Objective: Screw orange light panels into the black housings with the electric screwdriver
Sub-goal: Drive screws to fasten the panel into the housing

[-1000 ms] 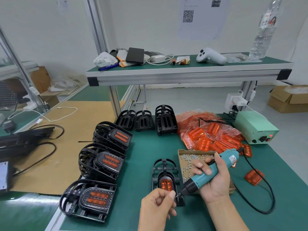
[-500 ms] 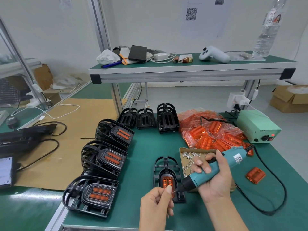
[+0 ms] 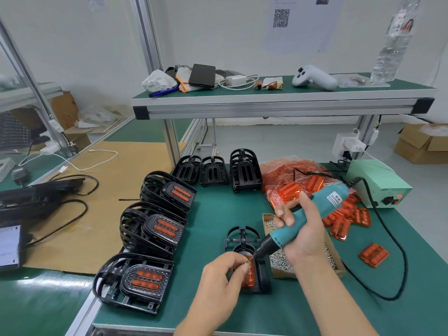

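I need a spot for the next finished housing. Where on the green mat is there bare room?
Bare green mat lies between the stacked finished black housings and the black housing being worked on, and at the near right edge past the black cord. Crowded: around the cardboard screw box and the orange light panels.

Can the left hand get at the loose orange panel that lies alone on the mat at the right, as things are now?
Probably not easily. The left hand pinches something small at the screwdriver tip, and the right hand, its forearm and the screw box lie between it and the lone orange panel.
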The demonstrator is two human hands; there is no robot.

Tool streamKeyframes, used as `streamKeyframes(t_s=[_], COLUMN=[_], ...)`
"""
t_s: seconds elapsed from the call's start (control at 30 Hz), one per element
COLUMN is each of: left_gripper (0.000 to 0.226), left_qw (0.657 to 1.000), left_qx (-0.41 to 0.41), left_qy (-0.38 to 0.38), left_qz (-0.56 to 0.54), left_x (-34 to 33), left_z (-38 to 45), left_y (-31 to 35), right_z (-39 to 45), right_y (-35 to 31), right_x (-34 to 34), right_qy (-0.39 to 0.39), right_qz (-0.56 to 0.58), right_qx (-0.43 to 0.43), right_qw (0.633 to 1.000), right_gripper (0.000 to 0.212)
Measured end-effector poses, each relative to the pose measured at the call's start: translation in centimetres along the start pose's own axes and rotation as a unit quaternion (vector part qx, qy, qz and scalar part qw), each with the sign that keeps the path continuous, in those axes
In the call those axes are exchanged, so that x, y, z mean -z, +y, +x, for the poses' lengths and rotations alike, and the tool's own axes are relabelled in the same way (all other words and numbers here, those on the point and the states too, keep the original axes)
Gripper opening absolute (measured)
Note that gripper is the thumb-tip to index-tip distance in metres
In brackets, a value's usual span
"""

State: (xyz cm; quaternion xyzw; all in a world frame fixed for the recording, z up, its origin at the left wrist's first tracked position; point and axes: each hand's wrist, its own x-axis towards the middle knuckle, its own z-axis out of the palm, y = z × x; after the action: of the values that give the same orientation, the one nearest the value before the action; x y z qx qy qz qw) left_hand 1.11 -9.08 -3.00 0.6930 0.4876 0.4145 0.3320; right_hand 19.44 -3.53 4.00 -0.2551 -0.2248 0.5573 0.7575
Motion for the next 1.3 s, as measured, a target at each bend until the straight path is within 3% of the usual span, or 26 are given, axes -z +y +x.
streamKeyframes(t_s=[0.1, 0.23, 0.4, 1.13, 1.3], left_gripper=[0.006, 0.004, 0.001, 0.005, 0.023], left_qw=[0.982, 0.953, 0.949, 0.953, 0.950], left_qx=[-0.092, -0.090, -0.059, -0.068, -0.078], left_qy=[0.048, 0.085, 0.093, 0.084, 0.112], left_qz=[0.161, 0.275, 0.295, 0.283, 0.283], left_x=[-0.1, -1.5, -2.9, -2.9, -2.6], left_z=[2.1, 4.1, 4.7, 4.2, 2.2], left_y=[-1.4, -2.7, -3.7, -4.5, -4.7], right_z=[1.0, 1.8, 2.5, 2.3, 2.3], right_y=[0.6, 2.8, 5.0, 5.9, 5.7], right_x=[-1.1, -2.2, -2.2, -2.4, -2.4], right_qy=[-0.013, -0.024, -0.036, -0.109, -0.152], right_qz=[-0.098, -0.229, -0.315, -0.367, -0.379], right_qx=[0.033, 0.070, 0.082, 0.037, 0.027], right_qw=[0.995, 0.971, 0.945, 0.923, 0.913], right_gripper=[0.027, 0.024, 0.042, 0.049, 0.041])
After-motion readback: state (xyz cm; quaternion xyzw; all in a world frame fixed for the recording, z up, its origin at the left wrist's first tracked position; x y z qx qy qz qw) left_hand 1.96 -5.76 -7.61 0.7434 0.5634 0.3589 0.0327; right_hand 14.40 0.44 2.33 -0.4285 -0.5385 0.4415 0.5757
